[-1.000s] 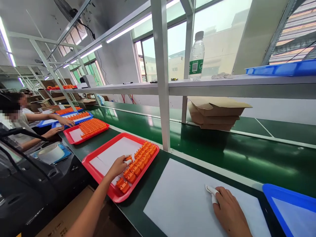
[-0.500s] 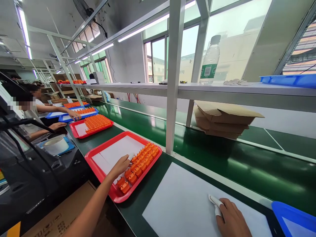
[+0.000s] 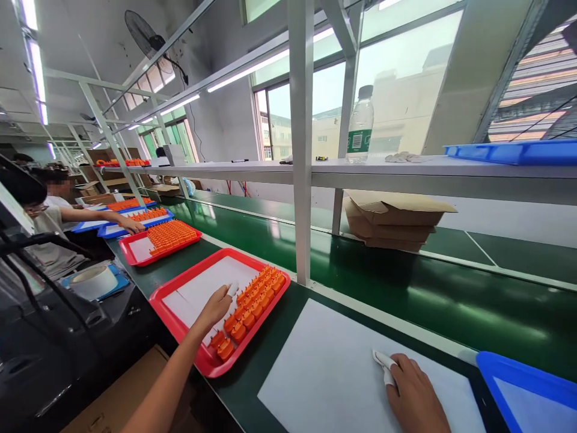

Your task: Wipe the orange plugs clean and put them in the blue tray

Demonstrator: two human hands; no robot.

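Observation:
A red tray [image 3: 169, 313] lined with white holds rows of small orange plastic pieces [image 3: 256, 300] along its right side. My left hand [image 3: 217, 307] reaches over the tray beside these rows, fingers drawn together, a white cover on one fingertip. Whatever lies between those fingertips is hidden. On the white sheet [image 3: 315, 367] at the front, my right hand [image 3: 415, 391] rests with curled fingers. Its thumb and index finger wear white covers [image 3: 383, 362] and come close together in a pinch; anything held there is too small to make out.
A blue tray [image 3: 491, 367] stands at the right edge. Beyond the bench runs a green conveyor [image 3: 387, 288] with folded cardboard [image 3: 392, 222]. A white post [image 3: 301, 180] bears a shelf with a bottle [image 3: 360, 129]. At left, a co-worker's hand [image 3: 130, 225] is over another tray.
My view has shifted slightly, so the shelf sits lower and most things lie further left. Both hands stay at nearly the same places over the tray and the sheet.

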